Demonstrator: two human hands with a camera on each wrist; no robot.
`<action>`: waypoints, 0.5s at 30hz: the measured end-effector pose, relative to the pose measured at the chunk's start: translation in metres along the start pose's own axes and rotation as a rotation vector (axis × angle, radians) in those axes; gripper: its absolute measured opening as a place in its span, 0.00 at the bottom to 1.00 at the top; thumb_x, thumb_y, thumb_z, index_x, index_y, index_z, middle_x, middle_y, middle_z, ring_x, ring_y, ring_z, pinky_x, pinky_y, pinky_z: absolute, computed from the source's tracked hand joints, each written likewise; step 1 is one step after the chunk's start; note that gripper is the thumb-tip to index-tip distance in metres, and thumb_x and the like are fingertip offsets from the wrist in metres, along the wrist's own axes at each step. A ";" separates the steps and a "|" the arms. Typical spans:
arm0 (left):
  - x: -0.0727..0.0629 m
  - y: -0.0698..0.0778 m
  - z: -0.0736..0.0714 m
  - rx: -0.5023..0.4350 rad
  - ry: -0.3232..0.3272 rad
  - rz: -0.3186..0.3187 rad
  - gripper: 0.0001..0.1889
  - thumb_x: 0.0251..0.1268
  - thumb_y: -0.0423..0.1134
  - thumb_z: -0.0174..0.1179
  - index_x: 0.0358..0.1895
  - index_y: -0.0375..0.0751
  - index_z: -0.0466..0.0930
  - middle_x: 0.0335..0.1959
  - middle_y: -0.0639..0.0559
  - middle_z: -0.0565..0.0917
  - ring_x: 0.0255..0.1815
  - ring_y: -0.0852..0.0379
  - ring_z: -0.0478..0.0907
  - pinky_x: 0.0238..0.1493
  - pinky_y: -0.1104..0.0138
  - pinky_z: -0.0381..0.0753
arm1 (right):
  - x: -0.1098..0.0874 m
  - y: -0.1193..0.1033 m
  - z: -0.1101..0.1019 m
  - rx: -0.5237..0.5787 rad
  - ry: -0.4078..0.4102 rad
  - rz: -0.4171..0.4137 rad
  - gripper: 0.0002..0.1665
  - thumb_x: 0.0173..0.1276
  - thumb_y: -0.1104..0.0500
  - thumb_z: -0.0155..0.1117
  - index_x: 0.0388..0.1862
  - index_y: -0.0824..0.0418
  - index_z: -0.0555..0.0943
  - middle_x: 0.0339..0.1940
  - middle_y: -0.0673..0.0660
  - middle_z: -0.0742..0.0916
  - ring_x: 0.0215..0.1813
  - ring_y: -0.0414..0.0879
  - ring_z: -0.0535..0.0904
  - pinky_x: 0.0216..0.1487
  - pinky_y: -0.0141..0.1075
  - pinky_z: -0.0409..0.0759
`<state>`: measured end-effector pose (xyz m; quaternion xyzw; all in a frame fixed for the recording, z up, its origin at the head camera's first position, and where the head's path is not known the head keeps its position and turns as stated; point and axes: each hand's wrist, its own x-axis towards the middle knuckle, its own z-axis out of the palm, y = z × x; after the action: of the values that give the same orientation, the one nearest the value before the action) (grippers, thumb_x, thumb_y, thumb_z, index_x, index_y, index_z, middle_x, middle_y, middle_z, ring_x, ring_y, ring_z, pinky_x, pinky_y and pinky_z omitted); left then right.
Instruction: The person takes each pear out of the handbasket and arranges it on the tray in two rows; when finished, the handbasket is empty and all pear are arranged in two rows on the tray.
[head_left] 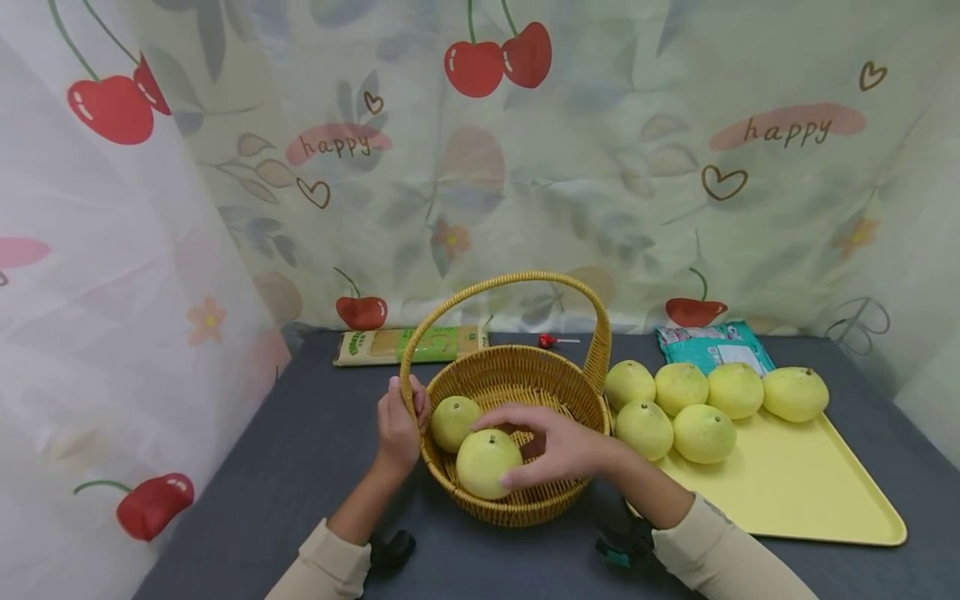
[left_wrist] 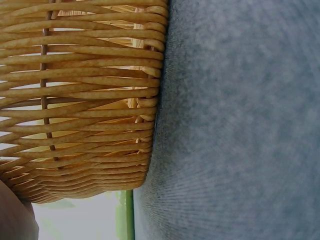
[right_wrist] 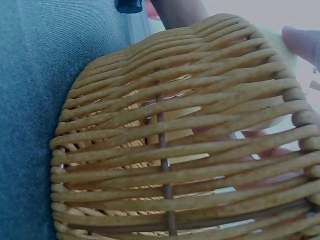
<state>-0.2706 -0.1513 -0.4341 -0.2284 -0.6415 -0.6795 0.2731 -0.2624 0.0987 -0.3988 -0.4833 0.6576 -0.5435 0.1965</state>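
Observation:
A woven wicker basket (head_left: pixel 517 512) with a tall arched handle stands on the dark table, and its side fills much of both wrist views. My left hand (head_left: pixel 401 421) grips the handle's base at the basket's left rim. With thumb and fingers round it, my right hand (head_left: pixel 558 446) holds a pale yellow-green pomelo (head_left: pixel 486 468) at the front left of the basket's opening. Another pomelo (head_left: pixel 454 422) lies inside, against the left wall. In the right wrist view, the wicker (right_wrist: pixel 165 130) partly hides the held pomelo and fingers.
Several pomelos (head_left: pixel 705 433) sit on a yellow tray (head_left: pixel 810 492) right of the basket. Behind them lies a teal packet (head_left: pixel 708 346). A long flat package (head_left: pixel 375 346) and a red lollipop (head_left: pixel 548 340) lie at the back, before a printed curtain (head_left: pixel 570 183).

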 end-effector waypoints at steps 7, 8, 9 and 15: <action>-0.001 0.000 0.001 0.010 0.001 0.002 0.30 0.86 0.44 0.24 0.21 0.32 0.60 0.11 0.45 0.61 0.09 0.56 0.56 0.10 0.65 0.59 | -0.009 -0.002 -0.003 -0.051 0.066 0.039 0.35 0.65 0.60 0.73 0.70 0.57 0.73 0.63 0.54 0.78 0.58 0.51 0.77 0.48 0.49 0.84; -0.001 0.000 0.001 0.012 0.000 0.003 0.30 0.86 0.44 0.24 0.21 0.32 0.60 0.11 0.45 0.60 0.09 0.56 0.56 0.10 0.65 0.59 | -0.010 -0.003 -0.003 -0.050 0.072 0.040 0.35 0.65 0.61 0.73 0.70 0.58 0.73 0.63 0.55 0.78 0.58 0.51 0.77 0.48 0.49 0.84; -0.001 0.000 0.002 0.010 -0.001 0.003 0.30 0.86 0.44 0.24 0.21 0.32 0.60 0.11 0.45 0.60 0.09 0.56 0.56 0.10 0.65 0.59 | -0.012 -0.004 -0.004 -0.050 0.077 0.039 0.35 0.65 0.61 0.72 0.70 0.59 0.73 0.62 0.55 0.78 0.58 0.52 0.77 0.48 0.50 0.84; 0.000 0.002 0.001 0.006 0.001 0.004 0.31 0.86 0.46 0.24 0.21 0.31 0.59 0.10 0.44 0.60 0.09 0.57 0.56 0.10 0.66 0.58 | -0.023 -0.010 -0.007 -0.082 0.114 0.041 0.34 0.64 0.62 0.73 0.69 0.57 0.74 0.62 0.54 0.78 0.58 0.53 0.75 0.48 0.50 0.84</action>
<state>-0.2691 -0.1502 -0.4326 -0.2286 -0.6427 -0.6773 0.2756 -0.2531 0.1231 -0.3934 -0.4455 0.6994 -0.5384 0.1498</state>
